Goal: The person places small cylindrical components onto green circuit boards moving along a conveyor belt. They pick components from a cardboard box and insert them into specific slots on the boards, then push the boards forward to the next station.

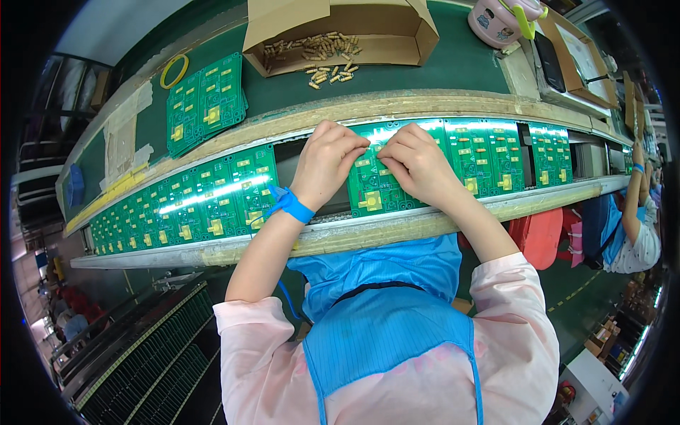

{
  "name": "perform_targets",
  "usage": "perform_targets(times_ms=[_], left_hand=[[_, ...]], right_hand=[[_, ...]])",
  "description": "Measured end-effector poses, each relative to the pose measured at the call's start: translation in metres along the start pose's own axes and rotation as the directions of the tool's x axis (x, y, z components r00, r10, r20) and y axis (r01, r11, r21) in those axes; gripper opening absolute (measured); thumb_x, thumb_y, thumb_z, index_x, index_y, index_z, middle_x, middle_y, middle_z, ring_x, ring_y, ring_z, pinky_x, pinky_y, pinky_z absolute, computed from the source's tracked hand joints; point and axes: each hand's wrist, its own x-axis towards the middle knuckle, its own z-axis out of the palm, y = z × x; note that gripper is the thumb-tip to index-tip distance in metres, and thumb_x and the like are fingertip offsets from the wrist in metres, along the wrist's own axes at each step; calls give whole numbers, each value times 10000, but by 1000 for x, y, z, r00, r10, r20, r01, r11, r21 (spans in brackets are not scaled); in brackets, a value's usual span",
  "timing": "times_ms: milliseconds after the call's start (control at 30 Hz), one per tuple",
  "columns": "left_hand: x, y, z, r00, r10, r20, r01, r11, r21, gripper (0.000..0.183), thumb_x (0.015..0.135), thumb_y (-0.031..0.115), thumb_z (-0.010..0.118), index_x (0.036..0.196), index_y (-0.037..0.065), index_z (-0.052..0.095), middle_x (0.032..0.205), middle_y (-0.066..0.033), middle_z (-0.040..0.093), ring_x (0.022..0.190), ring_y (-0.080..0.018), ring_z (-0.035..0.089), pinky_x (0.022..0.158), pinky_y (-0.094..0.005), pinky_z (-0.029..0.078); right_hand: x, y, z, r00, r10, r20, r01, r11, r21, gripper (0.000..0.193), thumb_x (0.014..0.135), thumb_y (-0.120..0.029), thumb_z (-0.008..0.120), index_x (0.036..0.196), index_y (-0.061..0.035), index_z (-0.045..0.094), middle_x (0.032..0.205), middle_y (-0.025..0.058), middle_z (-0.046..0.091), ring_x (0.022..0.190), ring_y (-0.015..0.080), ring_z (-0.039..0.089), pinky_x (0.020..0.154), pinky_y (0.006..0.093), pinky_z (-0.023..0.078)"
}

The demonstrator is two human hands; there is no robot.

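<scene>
A green circuit board point(397, 197) lies in the rail track in front of me, with both hands over its upper half. My left hand point(327, 163), a blue strap point(292, 204) round its wrist, has thumb and forefinger pinched together above the board's left edge. Close by, my right hand point(419, 164) is also pinched, its fingertips pointing down at the board. Anything between either set of fingertips is too small to make out. On the board to the right point(467, 170), small orange-brown parts sit in the upper area.
More green boards point(191, 198) fill the track leftward. Beyond the wooden rail point(489, 105) stands a cardboard box point(397, 53) with loose tan cylindrical parts point(329, 48). Stacked boards point(205, 99), yellow tape point(174, 71) and a pink bucket point(496, 21) are nearby. A co-worker point(630, 227) is at right.
</scene>
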Motion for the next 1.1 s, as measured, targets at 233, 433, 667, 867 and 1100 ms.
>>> perform_targets(times_ms=[233,433,667,867,1100], left_hand=[[4,4,0,999,-42,-4,42,999,-13,131,828,65,674,945,78,731,888,-66,664,917,-259,561,836,-366,459],[3,-1,-6,992,-126,1,126,986,-109,116,829,88,685,931,78,738,894,-55,686,927,-246,575,843,-358,465],[2,-2,-4,998,-58,-1,58,996,-62,121,813,73,697,925,73,743,904,-54,701,926,-250,582,843,-350,474],[2,-4,-6,998,-60,0,60,996,-70,122,807,60,700,920,72,742,894,-53,698,922,-256,585,837,-350,475],[3,-4,-8,998,-50,35,53,996,-74,117,808,49,696,915,69,741,896,-51,700,923,-253,588,835,-355,476]], right_hand=[[0,1,0,1000,-8,-2,8,1000,-6,82,769,-37,705,844,-40,672,858,62,629,896,262,582,789,374,478],[-1,1,2,1000,2,-13,-2,1000,6,60,772,-65,695,826,-51,673,843,66,617,893,268,572,806,394,477],[-1,1,0,1000,13,1,-13,1000,9,73,780,-47,705,843,-41,668,862,63,626,897,263,580,792,376,478],[-1,1,0,1000,21,2,-21,1000,22,73,783,-51,705,845,-43,669,864,65,625,894,266,579,791,377,478],[-2,2,-1,1000,30,4,-30,999,38,71,784,-61,706,845,-51,669,855,63,615,886,265,577,795,377,473]])
